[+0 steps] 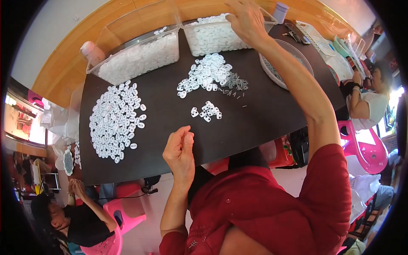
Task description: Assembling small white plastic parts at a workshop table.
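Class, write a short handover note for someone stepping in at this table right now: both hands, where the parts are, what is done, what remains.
Left hand: near table edge, fingers pinched; contents not visible.
Right hand: reaching into the right clear bin of white parts.
Parts: large spread on the left, middle pile beside small metal pieces, small cluster nearest.
Done or left: cannot tell.
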`<move>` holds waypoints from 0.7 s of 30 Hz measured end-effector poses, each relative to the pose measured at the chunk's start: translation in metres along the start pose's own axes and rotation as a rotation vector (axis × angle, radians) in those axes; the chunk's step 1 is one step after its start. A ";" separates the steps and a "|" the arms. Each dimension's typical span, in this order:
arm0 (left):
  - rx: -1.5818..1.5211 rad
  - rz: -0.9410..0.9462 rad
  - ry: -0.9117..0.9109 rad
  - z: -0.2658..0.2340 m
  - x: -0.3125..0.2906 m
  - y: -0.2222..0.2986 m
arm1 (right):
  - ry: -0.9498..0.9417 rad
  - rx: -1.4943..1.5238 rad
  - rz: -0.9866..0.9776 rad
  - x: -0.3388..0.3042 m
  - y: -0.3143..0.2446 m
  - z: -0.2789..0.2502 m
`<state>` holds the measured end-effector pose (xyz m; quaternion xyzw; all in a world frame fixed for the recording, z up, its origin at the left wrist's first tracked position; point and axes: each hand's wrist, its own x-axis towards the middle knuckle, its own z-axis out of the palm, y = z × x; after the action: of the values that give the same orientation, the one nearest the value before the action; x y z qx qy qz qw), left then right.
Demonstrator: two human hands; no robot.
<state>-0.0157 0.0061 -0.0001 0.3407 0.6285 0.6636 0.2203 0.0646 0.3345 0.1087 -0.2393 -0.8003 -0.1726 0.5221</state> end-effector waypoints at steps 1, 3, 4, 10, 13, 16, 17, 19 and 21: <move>0.011 -0.007 0.017 -0.004 0.004 -0.001 | -0.005 0.021 0.001 -0.008 -0.014 -0.004; 0.352 0.149 -0.022 -0.012 0.012 -0.001 | -0.051 0.217 -0.102 -0.027 -0.042 -0.021; 0.359 0.143 -0.019 -0.012 0.016 0.000 | -0.174 0.292 -0.103 -0.044 -0.049 -0.028; 0.869 0.497 -0.057 0.012 0.055 -0.003 | -0.438 0.483 -0.067 -0.096 -0.078 -0.065; 1.027 0.499 -0.100 0.021 0.068 -0.013 | -0.452 0.511 -0.005 -0.101 -0.074 -0.071; 1.094 0.448 -0.181 0.024 0.076 -0.011 | -0.467 0.493 0.013 -0.102 -0.070 -0.080; 1.096 0.412 -0.209 0.025 0.077 -0.010 | -0.459 0.500 0.044 -0.104 -0.069 -0.082; 1.055 0.425 -0.209 0.022 0.081 -0.013 | -0.451 0.505 0.076 -0.110 -0.066 -0.088; 1.017 0.436 -0.206 0.019 0.083 -0.011 | -0.529 0.540 0.161 -0.116 -0.065 -0.095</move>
<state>-0.0585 0.0802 0.0034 0.5890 0.7596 0.2705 -0.0539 0.1383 0.2073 0.0381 -0.1913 -0.9026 0.1537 0.3536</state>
